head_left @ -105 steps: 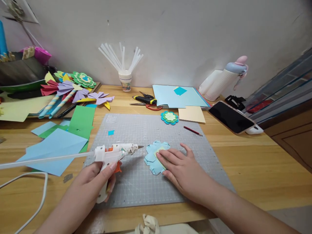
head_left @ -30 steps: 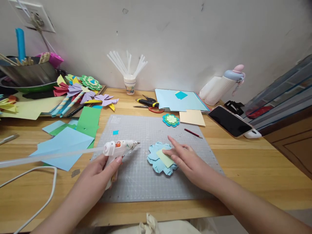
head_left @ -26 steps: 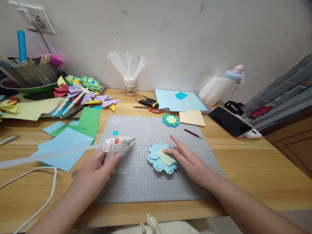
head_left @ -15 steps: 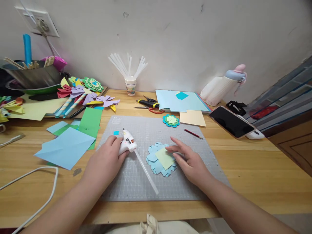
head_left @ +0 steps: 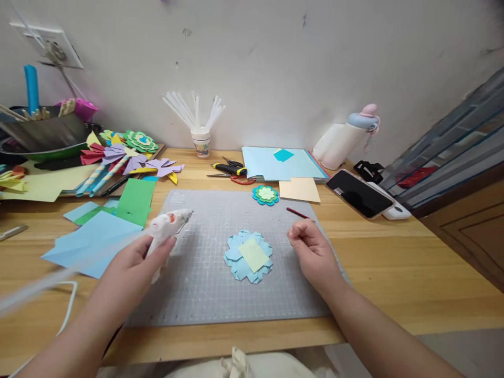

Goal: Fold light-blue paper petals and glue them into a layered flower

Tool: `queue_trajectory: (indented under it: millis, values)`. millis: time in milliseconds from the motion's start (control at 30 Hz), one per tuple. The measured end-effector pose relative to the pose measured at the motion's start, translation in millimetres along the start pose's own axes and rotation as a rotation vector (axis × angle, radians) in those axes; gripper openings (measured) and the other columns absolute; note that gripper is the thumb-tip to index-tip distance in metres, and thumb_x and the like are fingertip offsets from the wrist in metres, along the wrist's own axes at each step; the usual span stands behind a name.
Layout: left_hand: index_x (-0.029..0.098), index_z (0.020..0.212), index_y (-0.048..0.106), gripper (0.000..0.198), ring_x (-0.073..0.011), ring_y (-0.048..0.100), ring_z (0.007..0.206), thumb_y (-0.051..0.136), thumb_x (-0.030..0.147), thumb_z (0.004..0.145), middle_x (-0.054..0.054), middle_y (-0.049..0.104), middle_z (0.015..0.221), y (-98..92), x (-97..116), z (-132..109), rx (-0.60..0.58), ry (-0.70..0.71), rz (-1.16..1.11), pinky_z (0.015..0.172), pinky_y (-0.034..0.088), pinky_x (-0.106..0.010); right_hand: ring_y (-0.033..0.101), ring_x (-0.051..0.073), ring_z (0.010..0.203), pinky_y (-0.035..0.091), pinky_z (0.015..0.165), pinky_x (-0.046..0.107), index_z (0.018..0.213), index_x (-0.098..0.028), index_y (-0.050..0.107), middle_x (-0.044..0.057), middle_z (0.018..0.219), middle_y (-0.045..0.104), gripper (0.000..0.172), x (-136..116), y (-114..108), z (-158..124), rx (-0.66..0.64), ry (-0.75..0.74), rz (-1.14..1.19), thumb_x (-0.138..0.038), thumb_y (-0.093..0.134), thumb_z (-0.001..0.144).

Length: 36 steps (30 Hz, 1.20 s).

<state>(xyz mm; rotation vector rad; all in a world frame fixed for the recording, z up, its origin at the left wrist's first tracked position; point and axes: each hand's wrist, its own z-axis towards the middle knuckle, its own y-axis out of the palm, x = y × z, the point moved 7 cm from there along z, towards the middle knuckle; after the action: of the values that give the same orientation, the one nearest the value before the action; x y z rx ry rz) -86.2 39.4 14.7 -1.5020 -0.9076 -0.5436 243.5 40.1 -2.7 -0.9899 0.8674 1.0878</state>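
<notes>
A white hot glue gun [head_left: 165, 227] is gripped in my left hand [head_left: 136, 262], its nozzle pointing right and a long clear glue stick trailing back to the left, blurred. My right hand [head_left: 317, 257] is curled closed at the right of the mat, with nothing visible in its fingers. Between the hands lies a light blue layered paper flower [head_left: 234, 265], with a pale green paper square [head_left: 254, 255] on its middle. Neither hand touches the flower. Beneath them is a grey cutting mat [head_left: 205, 299]. A red pencil [head_left: 297, 212] lies just beyond my right hand.
Blue paper [head_left: 98, 241] and green sheets [head_left: 136, 198] lie at left, near finished paper flowers [head_left: 142, 140]. A cup of glue sticks [head_left: 202, 143], pliers [head_left: 232, 169] and a small layered flower [head_left: 265, 195] stand or lie farther back. A phone [head_left: 358, 193] and bottle [head_left: 346, 139] are at right.
My left hand has lifted the glue gun and turned it, so the stick now trails left. My right hand has drawn away from the green square and curled closed. The view has shifted slightly.
</notes>
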Motion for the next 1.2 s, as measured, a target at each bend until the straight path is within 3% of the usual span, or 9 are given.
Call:
queue_trajectory:
  millis: [167, 233, 300, 400, 533, 700, 867, 1033, 1200]
  values:
    - [0.020, 0.078, 0.061, 0.044, -0.0142, 0.047, 0.049, 0.052, 0.063, 0.078, 0.002, 0.053, 0.054, 36.5, 1, -49, -0.335, -0.214, -0.410, 0.048, 0.035, -0.024, 0.034, 0.011, 0.054, 0.030, 0.053, 0.024, 0.081, -0.023, 0.048, -0.007, 0.062, 0.035, 0.008, 2, 5, -5, -0.066, 0.020, -0.050, -0.024, 0.051, 0.089]
    - [0.019, 0.077, 0.061, 0.041, -0.0130, 0.046, 0.049, 0.053, 0.060, 0.078, 0.002, 0.053, 0.053, 45.3, 0, -62, -0.344, -0.245, -0.456, 0.049, 0.035, -0.024, 0.031, 0.011, 0.049, 0.028, 0.050, 0.024, 0.095, -0.024, 0.054, -0.009, 0.056, 0.030, 0.006, 0, 6, -7, -0.108, 0.041, -0.078, -0.025, 0.052, 0.090]
    - [0.018, 0.076, 0.061, 0.040, -0.0125, 0.046, 0.049, 0.055, 0.058, 0.077, 0.001, 0.054, 0.054, 50.4, -4, -69, -0.348, -0.267, -0.454, 0.048, 0.034, -0.023, 0.042, 0.012, 0.053, 0.035, 0.055, 0.025, 0.109, -0.024, 0.057, -0.007, 0.058, 0.041, 0.020, -8, 11, -9, -0.212, 0.007, -0.185, -0.026, 0.054, 0.090]
    - [0.019, 0.079, 0.060, 0.040, -0.0120, 0.044, 0.048, 0.055, 0.059, 0.077, 0.002, 0.053, 0.053, 50.4, -9, -72, -0.340, -0.293, -0.442, 0.046, 0.032, -0.022, 0.057, 0.021, 0.093, 0.042, 0.083, 0.037, 0.116, -0.025, 0.059, 0.006, 0.099, 0.064, 0.029, -23, 26, -16, -0.474, -0.179, -0.478, -0.024, 0.058, 0.087]
    - [0.019, 0.082, 0.061, 0.042, -0.0123, 0.044, 0.050, 0.053, 0.059, 0.078, 0.002, 0.054, 0.054, 44.6, -8, -70, -0.306, -0.273, -0.445, 0.047, 0.032, -0.021, 0.047, 0.028, 0.120, 0.036, 0.099, 0.047, 0.131, -0.023, 0.050, 0.011, 0.133, 0.053, 0.048, -23, 40, -25, -0.676, -0.263, -0.676, -0.023, 0.062, 0.085]
    - [0.019, 0.083, 0.061, 0.044, -0.0114, 0.043, 0.049, 0.056, 0.062, 0.075, 0.004, 0.053, 0.052, 49.7, -9, -68, -0.341, -0.277, -0.446, 0.047, 0.033, -0.020, 0.046, 0.025, 0.120, 0.040, 0.101, 0.041, 0.134, -0.021, 0.046, 0.011, 0.135, 0.048, 0.053, -16, 53, -25, -0.631, -0.219, -0.678, -0.020, 0.063, 0.083]
    - [0.019, 0.076, 0.058, 0.044, -0.0109, 0.044, 0.049, 0.054, 0.063, 0.076, 0.004, 0.054, 0.053, 48.6, -5, -63, -0.321, -0.245, -0.439, 0.049, 0.034, -0.020, 0.051, 0.026, 0.111, 0.045, 0.091, 0.040, 0.127, -0.019, 0.051, 0.012, 0.128, 0.053, 0.044, -25, 76, -24, -0.550, -0.245, -0.763, -0.018, 0.061, 0.084]
    - [0.019, 0.077, 0.059, 0.046, -0.0122, 0.045, 0.050, 0.057, 0.064, 0.071, 0.003, 0.054, 0.053, 44.8, -3, -62, -0.279, -0.257, -0.468, 0.049, 0.035, -0.021, 0.056, 0.027, 0.094, 0.042, 0.076, 0.041, 0.095, -0.017, 0.063, 0.010, 0.102, 0.065, 0.010, -37, 93, -24, -0.596, -0.380, -0.891, -0.017, 0.056, 0.088]
    - [0.018, 0.071, 0.060, 0.051, -0.0123, 0.043, 0.046, 0.059, 0.069, 0.065, 0.003, 0.051, 0.050, 56.7, -11, -69, -0.370, -0.311, -0.482, 0.045, 0.032, -0.023, 0.058, 0.023, 0.085, 0.039, 0.075, 0.037, 0.083, -0.018, 0.064, 0.008, 0.091, 0.067, 0.016, -30, 90, -19, -0.615, -0.358, -0.817, -0.017, 0.050, 0.092]
